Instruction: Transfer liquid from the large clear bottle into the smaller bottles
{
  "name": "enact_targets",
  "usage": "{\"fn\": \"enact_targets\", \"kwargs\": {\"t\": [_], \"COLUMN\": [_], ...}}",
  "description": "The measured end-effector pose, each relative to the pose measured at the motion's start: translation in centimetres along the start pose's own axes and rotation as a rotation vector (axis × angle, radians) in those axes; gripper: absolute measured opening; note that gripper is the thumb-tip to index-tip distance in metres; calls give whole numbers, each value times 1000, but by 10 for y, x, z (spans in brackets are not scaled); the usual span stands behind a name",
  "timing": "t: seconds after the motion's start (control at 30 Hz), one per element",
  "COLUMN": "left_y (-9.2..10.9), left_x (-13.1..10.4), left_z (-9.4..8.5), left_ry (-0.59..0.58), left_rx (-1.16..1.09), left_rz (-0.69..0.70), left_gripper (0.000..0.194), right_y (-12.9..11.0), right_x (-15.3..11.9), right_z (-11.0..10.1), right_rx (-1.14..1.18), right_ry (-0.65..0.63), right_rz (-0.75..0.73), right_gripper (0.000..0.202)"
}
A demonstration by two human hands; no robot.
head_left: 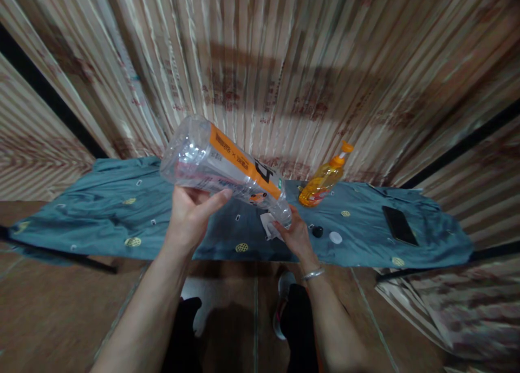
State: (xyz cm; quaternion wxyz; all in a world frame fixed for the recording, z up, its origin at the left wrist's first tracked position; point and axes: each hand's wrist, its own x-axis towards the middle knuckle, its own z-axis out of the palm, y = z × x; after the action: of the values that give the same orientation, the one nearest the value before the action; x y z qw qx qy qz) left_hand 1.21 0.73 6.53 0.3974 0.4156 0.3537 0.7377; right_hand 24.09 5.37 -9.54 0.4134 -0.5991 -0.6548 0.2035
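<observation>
A large clear plastic bottle point(184, 151) with an orange and grey label is tilted above the cloth, its base up at the left and its neck down at the right. My left hand point(190, 213) grips the bottle's body from below, thumb along its near side. The fingers of my right hand point(294, 231) close around its neck; the mouth is mostly hidden by them. Just under the neck lies a small whitish piece point(268, 225), partly covered by my right hand; its kind is unclear. A pump bottle of orange-yellow liquid point(320, 183) stands beyond my right hand.
A teal patterned cloth point(219, 237) covers the narrow table. To the right of my right hand lie a small black round object point(317, 231), a white disc point(335, 237) and a dark phone point(399, 225). A striped curtain point(260, 64) hangs behind; dark poles flank the table.
</observation>
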Motion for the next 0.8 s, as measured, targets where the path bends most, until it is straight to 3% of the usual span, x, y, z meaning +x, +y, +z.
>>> {"fn": "enact_targets", "kwargs": {"t": [0.3, 0.8], "left_y": [-10, -7], "left_x": [0, -1], "left_z": [7, 14], "left_ry": [-20, -61], "left_rx": [23, 50], "left_rz": [-2, -20], "left_gripper": [54, 54], "right_y": [1, 0], "right_x": [0, 2], "right_z": [0, -4], "right_rx": [-26, 9], "right_ry": [18, 17], "right_rz": [-15, -15], "right_gripper": [66, 63]}}
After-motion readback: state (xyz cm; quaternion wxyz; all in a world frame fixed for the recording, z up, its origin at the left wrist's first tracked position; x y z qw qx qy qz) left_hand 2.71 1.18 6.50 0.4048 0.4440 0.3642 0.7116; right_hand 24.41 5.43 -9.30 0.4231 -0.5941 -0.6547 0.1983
